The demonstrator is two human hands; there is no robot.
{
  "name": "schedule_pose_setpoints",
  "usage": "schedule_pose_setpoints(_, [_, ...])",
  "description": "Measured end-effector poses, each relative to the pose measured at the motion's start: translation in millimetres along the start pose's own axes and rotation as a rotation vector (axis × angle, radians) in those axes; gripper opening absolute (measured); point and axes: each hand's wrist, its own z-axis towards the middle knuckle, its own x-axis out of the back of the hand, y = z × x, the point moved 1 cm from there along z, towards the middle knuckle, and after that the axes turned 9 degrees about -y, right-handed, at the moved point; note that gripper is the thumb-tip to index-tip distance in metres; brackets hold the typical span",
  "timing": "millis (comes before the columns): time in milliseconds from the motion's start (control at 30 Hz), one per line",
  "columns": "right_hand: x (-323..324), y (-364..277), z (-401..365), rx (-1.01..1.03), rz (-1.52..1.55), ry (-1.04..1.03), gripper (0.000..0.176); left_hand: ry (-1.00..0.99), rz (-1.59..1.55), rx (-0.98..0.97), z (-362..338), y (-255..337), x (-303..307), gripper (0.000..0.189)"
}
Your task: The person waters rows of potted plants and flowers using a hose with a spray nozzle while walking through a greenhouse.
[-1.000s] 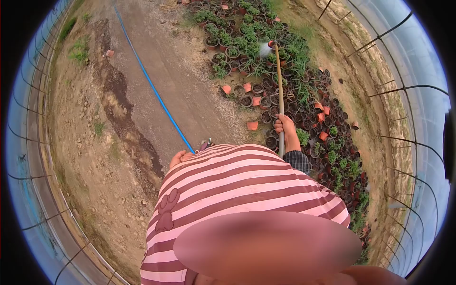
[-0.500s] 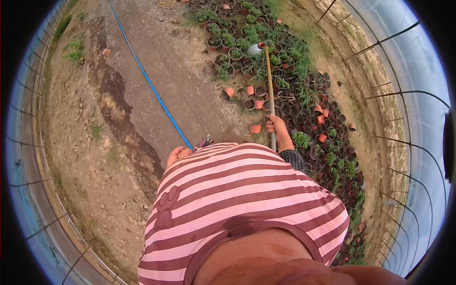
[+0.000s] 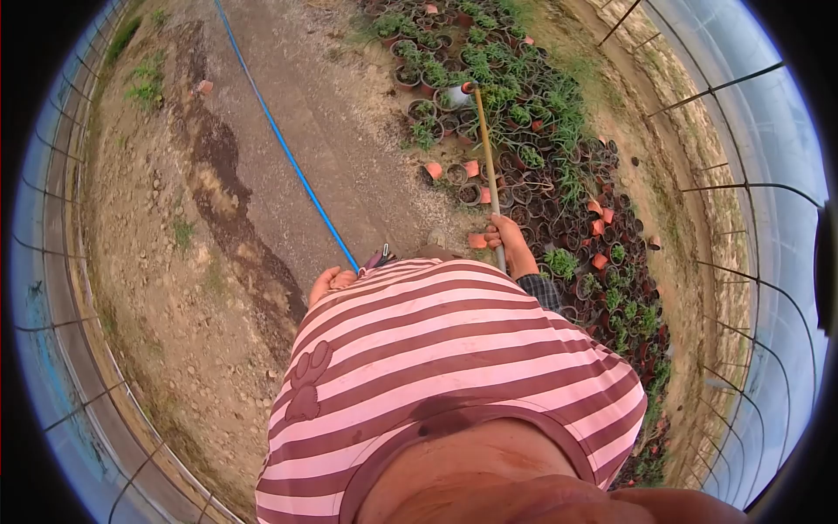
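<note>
My right hand is wrapped round a long yellowish watering wand, which points away from me over the potted plants. At its far end a red and black nozzle lets out a whitish spray of water. My left hand is at the left edge of my striped shirt, beside the near end of a blue hose. Its fingers look curled, but the shirt partly hides them, so I cannot make out what they hold.
Loose orange pots lie along the near edge of the plants. A dirt path runs under the blue hose, with rough soil to the left. Curved metal ribs and plastic sheeting stand at both sides.
The ground, hose and plants have shifted slightly right in view. The wand's nozzle has swung a little to the left across the plants. Both hands keep nearly the same pose.
</note>
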Motion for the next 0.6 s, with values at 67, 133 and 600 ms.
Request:
schedule_pose_setpoints(67, [-1.7, 1.2, 1.9, -0.019, -0.021, -0.010, 0.026, 0.023, -0.071, -0.029, -5.0, -8.5, -6.1, 0.026])
schedule_pose_setpoints(133, [-8.1, 1.7, 0.6, -0.030, -0.056, 0.000, 0.026, -0.020, -0.016, -0.087, -3.5, 1.0, 6.5, 0.026])
schedule_pose_setpoints(600, [-8.1, 34.7, -8.1, -0.177, 0.019, -0.157, 0.019, 0.011, 0.074, -0.200, -21.3, 17.3, 32.3, 0.024])
